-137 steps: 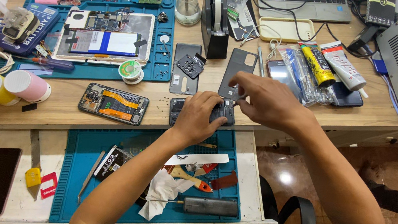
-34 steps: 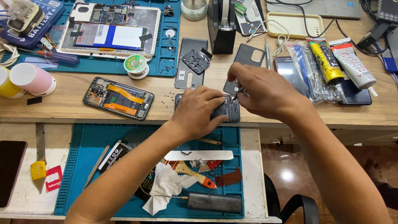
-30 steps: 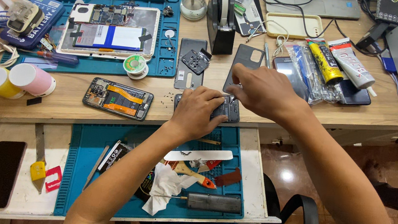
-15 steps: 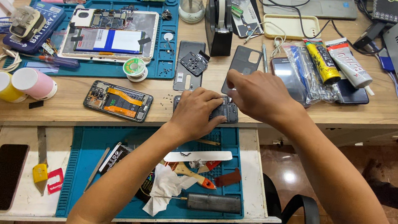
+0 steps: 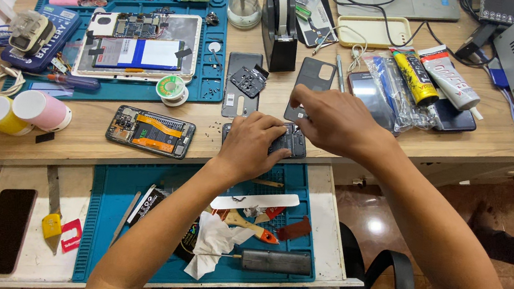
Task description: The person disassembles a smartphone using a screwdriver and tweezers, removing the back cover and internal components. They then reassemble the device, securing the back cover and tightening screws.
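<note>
Left hand (image 5: 255, 145): clamps the opened phone (image 5: 288, 143) flat on the desk edge (image 5: 137, 159).
Right hand (image 5: 332, 118): fingertips pinched, possibly on a small part; work gently.

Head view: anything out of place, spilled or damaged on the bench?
Small dark bits, likely screws, lie loose on the bare wood beside the opened phone, off the blue mat. A crumpled white tissue sits among tools on the lower tray. Both hands, left and right, work on a small phone. No breakage is visible.

Bare wood right of the opened phone (image 5: 151, 131) seems passable; a tape dispenser (image 5: 281, 23) blocks beyond.
</note>
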